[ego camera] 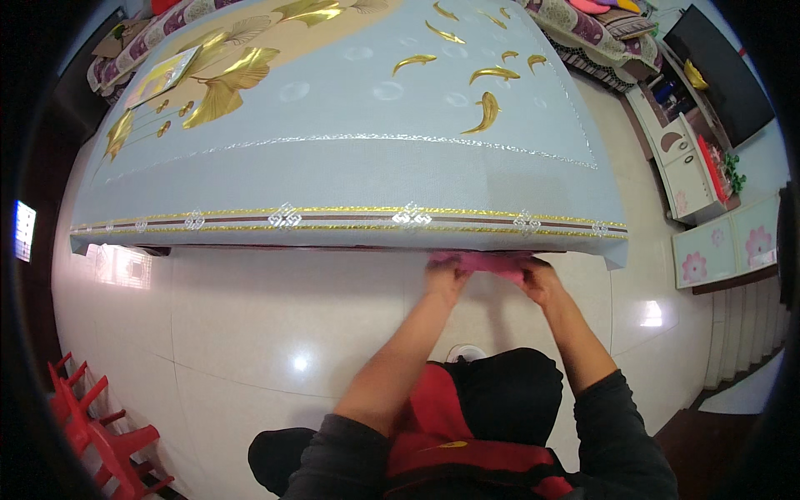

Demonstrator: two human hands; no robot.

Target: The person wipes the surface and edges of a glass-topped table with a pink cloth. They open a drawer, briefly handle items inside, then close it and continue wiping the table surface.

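Note:
A pink cloth (490, 264) is stretched between my two hands, just below the front edge of a table. My left hand (446, 278) grips its left end, and my right hand (539, 280) grips its right end. Part of the cloth and some of my fingertips are hidden near the table's underside. The table wears a pale blue tablecloth (350, 169) with gold leaves, gold fish and a patterned border along its hanging front edge.
A flat, colourful item (164, 76) lies on the table's left side. Red plastic stools (106, 431) stand at lower left. To the right are a white cabinet (690, 172) and a television (719, 75). Covered seats, one a sofa (600, 31), are behind. The floor (250, 325) is glossy tile.

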